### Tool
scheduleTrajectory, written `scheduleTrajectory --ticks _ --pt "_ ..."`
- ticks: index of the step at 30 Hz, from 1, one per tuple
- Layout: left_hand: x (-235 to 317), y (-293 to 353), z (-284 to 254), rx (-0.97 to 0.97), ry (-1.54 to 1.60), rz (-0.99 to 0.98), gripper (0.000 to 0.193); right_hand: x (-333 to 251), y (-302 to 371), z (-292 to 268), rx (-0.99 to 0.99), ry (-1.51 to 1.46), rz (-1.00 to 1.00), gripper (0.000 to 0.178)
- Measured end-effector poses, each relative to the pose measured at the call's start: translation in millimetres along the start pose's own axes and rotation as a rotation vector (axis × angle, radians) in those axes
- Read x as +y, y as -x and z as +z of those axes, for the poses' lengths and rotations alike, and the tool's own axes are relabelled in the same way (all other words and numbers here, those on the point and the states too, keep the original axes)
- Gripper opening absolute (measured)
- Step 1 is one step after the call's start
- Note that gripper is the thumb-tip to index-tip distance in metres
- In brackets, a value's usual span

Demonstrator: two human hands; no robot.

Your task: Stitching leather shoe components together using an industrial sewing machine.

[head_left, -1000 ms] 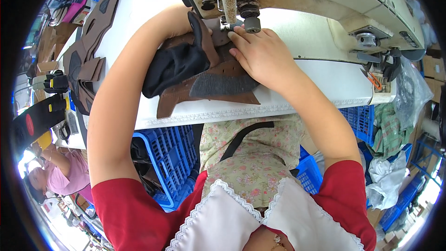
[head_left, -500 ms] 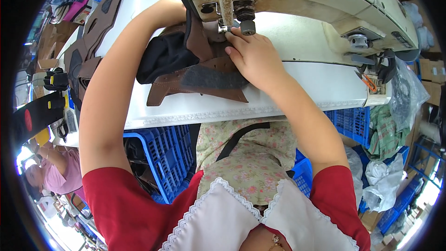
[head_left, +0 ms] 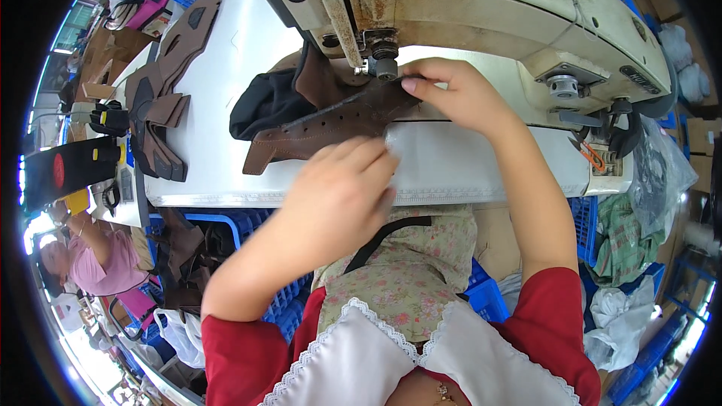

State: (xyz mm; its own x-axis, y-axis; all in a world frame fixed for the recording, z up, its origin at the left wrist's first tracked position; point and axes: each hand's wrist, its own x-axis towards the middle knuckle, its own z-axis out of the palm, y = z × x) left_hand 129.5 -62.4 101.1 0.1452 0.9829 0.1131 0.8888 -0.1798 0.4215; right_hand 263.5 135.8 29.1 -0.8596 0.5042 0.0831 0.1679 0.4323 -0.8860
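1. Since the earlier frame, the bare left hand has come from behind the work to its near side, and the brown stitched leather piece with punched holes now shows its holed brown face where a fuzzy black strip lay uppermost.
2. That leather piece lies on the long white table, its upper part beneath the head of the worn cream metal sewing machine; soft black fabric bunches at its left.
3. The bare right hand has its grip clamped, thumb against fingers, on the piece's right end.
4. The left hand is blurred, fingers curled, just beside the piece's near edge; whether its grip is closed on anything, I cannot tell.
5. Flat brown leather cutouts overlap at the table's left.
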Motion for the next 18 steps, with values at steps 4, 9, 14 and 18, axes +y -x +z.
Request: scheduleTrajectory --ticks 4,9,14,18 --pt "-13.0 -41.0 61.1 0.171 -0.473 -0.184 0.049 -4.2 -12.2 -4.9 -0.013 -0.039 0.007 0.028" --pt "-35.5 -69.7 85.0 0.179 -0.606 -0.307 0.043 7.3 -14.0 8.7 0.062 0.051 -0.017 0.033" --pt "-51.0 -65.0 105.6 0.36 -0.734 -0.301 0.031 25.0 -14.6 21.8 0.093 0.226 -0.023 0.032" --pt "-56.1 -58.8 109.4 0.435 -0.711 -0.239 0.026 33.9 -10.0 27.7 0.13 0.216 -0.101 0.03"
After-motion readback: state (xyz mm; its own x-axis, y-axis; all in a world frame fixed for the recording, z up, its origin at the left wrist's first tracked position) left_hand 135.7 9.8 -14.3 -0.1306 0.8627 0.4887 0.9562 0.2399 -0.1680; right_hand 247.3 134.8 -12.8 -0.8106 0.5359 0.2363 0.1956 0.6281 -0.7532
